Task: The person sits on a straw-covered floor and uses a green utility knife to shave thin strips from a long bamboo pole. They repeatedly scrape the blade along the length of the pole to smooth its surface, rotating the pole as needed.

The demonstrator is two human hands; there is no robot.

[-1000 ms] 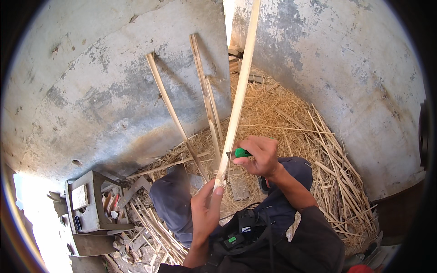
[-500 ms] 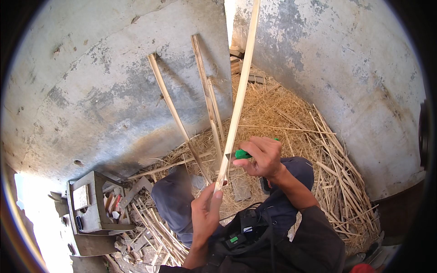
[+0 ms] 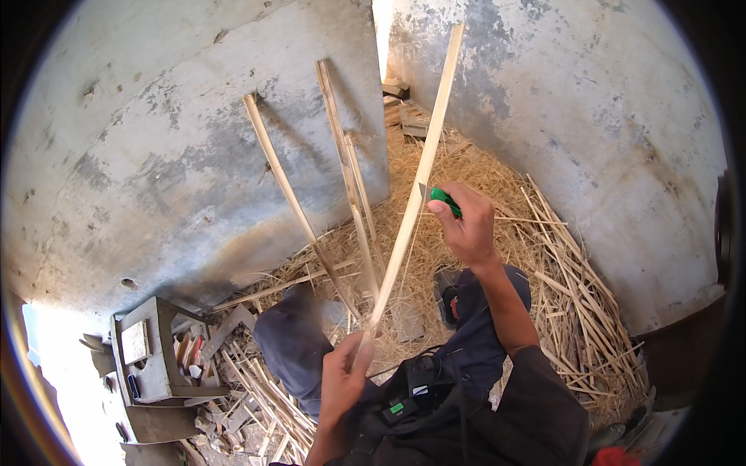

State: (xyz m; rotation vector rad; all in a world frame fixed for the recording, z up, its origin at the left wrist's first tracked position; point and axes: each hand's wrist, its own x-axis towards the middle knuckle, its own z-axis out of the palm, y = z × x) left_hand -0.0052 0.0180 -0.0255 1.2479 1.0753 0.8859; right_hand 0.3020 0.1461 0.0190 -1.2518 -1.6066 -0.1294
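A long pale strip of split wood or bamboo (image 3: 423, 171) slants up and away from me to the right. Its near end sits in my left hand (image 3: 342, 376), with the fingers and thumb closed round it. My right hand (image 3: 468, 225) grips a green-handled knife (image 3: 446, 203) partway up the strip. The short dark blade rests against the strip's right edge. Below the blade a thin sliver hangs beside that edge. My fingers hide part of the green handle.
Several strips (image 3: 284, 186) lean on the left wall. Shavings (image 3: 489, 179) cover the floor ahead. A heap of thin sticks (image 3: 583, 311) lies along the right wall. At left stands a wooden box stool (image 3: 159, 353) with odds and ends inside, beside more split sticks (image 3: 268, 400).
My right hand with the knife has moved away from me, up along the strip. The strip is lower, its far tip now in view. My left hand has shifted slightly down and left.
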